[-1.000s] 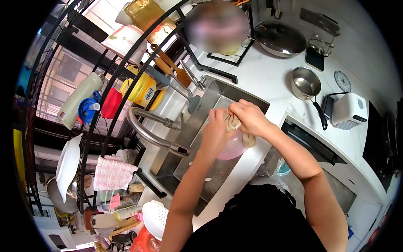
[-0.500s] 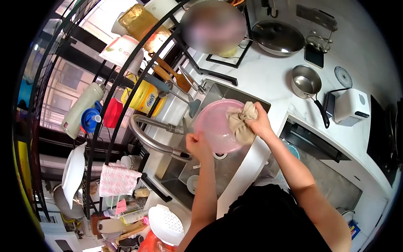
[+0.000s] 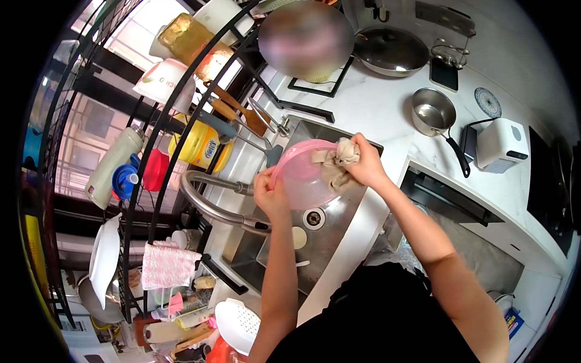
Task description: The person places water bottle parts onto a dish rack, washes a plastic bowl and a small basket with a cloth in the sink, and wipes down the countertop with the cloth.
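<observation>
A pink translucent basin is held tilted above the stainless steel sink. My left hand grips its left rim, fingers closed around the edge. In my right hand is a bunched beige cloth, its loose end hanging against the inside right of the basin. The curved faucet stands just left of my left wrist. Below the basin, the sink drain shows.
A black rack on the left carries bottles, bowls and a pink-white towel. On the counter are a small saucepan, a lidded pan and a white appliance. A white colander sits lower left.
The basin has tipped more steeply and shifted slightly left and up, uncovering the drain. My left hand has moved up along its rim. My right hand has risen a little with the cloth.
</observation>
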### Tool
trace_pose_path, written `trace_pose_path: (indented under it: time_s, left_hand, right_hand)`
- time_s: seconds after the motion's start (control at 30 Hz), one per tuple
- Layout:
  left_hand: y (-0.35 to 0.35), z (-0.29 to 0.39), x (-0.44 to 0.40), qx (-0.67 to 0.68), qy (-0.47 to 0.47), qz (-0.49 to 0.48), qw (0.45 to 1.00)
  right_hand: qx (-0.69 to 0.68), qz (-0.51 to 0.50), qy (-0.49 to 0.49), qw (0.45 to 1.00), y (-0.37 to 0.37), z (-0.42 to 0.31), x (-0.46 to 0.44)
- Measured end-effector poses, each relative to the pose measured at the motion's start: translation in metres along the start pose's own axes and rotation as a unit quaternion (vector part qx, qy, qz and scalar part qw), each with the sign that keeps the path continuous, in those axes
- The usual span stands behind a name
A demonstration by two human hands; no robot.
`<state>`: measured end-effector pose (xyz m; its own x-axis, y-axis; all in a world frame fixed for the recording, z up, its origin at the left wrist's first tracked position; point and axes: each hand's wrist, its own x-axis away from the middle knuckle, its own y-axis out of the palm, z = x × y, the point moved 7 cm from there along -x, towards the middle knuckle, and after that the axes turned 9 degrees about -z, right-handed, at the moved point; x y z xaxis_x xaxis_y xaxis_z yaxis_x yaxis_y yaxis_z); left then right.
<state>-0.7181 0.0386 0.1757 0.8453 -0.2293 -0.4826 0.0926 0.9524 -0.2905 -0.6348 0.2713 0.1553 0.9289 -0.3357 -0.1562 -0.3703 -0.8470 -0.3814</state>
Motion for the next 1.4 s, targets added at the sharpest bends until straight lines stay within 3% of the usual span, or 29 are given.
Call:
trace_pose_path:
  time_s: [0.07,0.13,0.2,0.33,0.4,0.53,0.6,0.63,0.7,0.73,0.8,0.87,0.9,1.0,1.03,1.07,1.1,1.2,1.27,1.4]
  left_hand:
    - [0.004,-0.023,0.016,0.123,-0.059,0.052,0.989]
    - [0.009,-0.029,0.025,0.147,-0.060,0.071,0.985]
    - [0.012,-0.043,0.034,0.219,-0.118,0.093,0.964]
    - [0.016,-0.053,0.040,0.227,-0.124,0.092,0.962]
    - [0.017,-0.055,0.043,0.262,-0.136,0.089,0.951]
    - [0.027,-0.050,0.052,0.280,-0.147,0.092,0.944]
    - [0.031,-0.059,0.057,0.271,-0.190,0.087,0.940]
    - [0.031,-0.059,0.056,0.269,-0.189,0.087,0.940]
    - [0.032,-0.074,0.064,0.343,-0.298,0.159,0.876]
    - [0.028,-0.080,0.066,0.342,-0.297,0.161,0.877]
    - [0.040,-0.099,0.069,0.443,-0.348,0.073,0.823]
    - [0.057,-0.109,0.075,0.482,-0.362,0.043,0.797]
    - [0.074,-0.107,0.080,0.520,-0.378,0.011,0.766]
    - [0.111,-0.082,0.072,0.513,-0.340,-0.016,0.788]
    - [0.124,-0.084,0.073,0.650,-0.320,-0.025,0.689]
    - [0.125,-0.079,0.081,0.651,-0.320,-0.028,0.687]
    - [0.123,-0.065,0.084,0.583,-0.292,-0.090,0.752]
    - [0.120,-0.035,0.105,0.582,-0.402,-0.107,0.698]
    - [0.129,-0.015,0.097,0.587,-0.384,-0.155,0.696]
    - [0.137,-0.041,0.074,0.544,-0.385,-0.115,0.737]
  right_hand:
    - [-0.056,0.084,0.094,0.990,-0.002,0.016,0.012]
    - [-0.073,0.104,0.096,0.987,-0.006,0.007,0.017]
    - [-0.043,0.077,0.118,0.989,-0.006,0.003,0.019]
    - [0.030,0.044,0.138,0.989,-0.017,-0.007,0.019]
    - [0.119,-0.050,0.154,0.980,-0.017,-0.013,0.018]
    - [0.125,-0.055,0.140,0.981,-0.028,-0.018,0.024]
    - [0.074,-0.025,0.048,0.996,-0.038,-0.024,0.023]
    - [-0.078,-0.013,0.037,0.996,-0.044,-0.014,0.021]
    - [-0.268,0.071,-0.085,0.957,-0.069,-0.004,0.021]
    - [-0.319,0.111,-0.096,0.936,-0.084,-0.008,0.024]
    - [-0.425,0.137,-0.086,0.891,-0.102,-0.011,0.027]
    - [-0.451,0.090,-0.136,0.877,-0.101,-0.016,0.021]
    - [-0.342,-0.013,-0.019,0.939,-0.080,-0.007,0.019]
    - [-0.142,-0.015,-0.143,0.979,0.017,0.000,0.038]
    - [-0.126,0.024,-0.152,0.980,0.029,-0.016,0.044]
    - [-0.110,0.060,-0.161,0.979,0.030,-0.023,0.047]
    - [-0.108,0.065,-0.163,0.979,0.023,-0.022,0.038]
    - [-0.398,-0.030,-0.065,0.915,0.019,0.008,0.002]
    - [-0.462,-0.102,0.038,0.880,0.036,0.024,0.002]
    - [-0.496,-0.119,0.186,0.840,0.062,0.054,0.019]
